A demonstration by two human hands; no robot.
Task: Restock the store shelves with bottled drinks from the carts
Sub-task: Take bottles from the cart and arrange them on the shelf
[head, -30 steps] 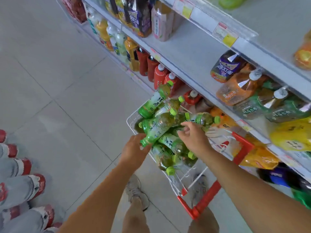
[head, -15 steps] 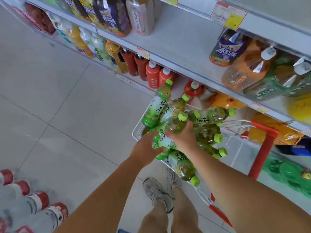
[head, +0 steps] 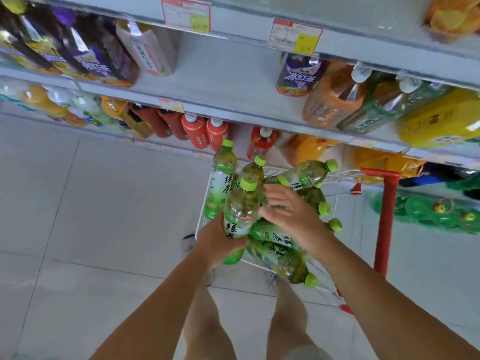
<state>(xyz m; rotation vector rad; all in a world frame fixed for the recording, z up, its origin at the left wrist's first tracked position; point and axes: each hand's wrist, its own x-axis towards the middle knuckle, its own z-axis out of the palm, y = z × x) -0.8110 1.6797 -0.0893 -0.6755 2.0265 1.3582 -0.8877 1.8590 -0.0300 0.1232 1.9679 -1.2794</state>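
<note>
A white wire cart (head: 337, 175) with a red handle (head: 385, 219) stands against the shelving, piled with several green tea bottles with lime caps. My left hand (head: 217, 242) grips the lower part of one upright green tea bottle (head: 241, 206) at the pile's front left. My right hand (head: 291, 216) hovers over the pile with its fingers spread, touching that bottle's right side. Another green tea bottle (head: 222, 178) stands upright at the cart's far left corner. One more green tea bottle (head: 306, 175) lies on top, cap to the right.
The middle shelf (head: 226, 81) has a bare stretch between a pink-labelled bottle (head: 148, 51) and a purple-labelled one (head: 298, 74). Large orange, green and yellow bottles fill its right side. Red bottles (head: 205, 132) line the lowest shelf. Grey tiled floor lies to the left.
My left hand has raised the green tea bottle more upright out of the pile. My right hand has opened and lifted beside it. The view has tilted up toward the shelves.
</note>
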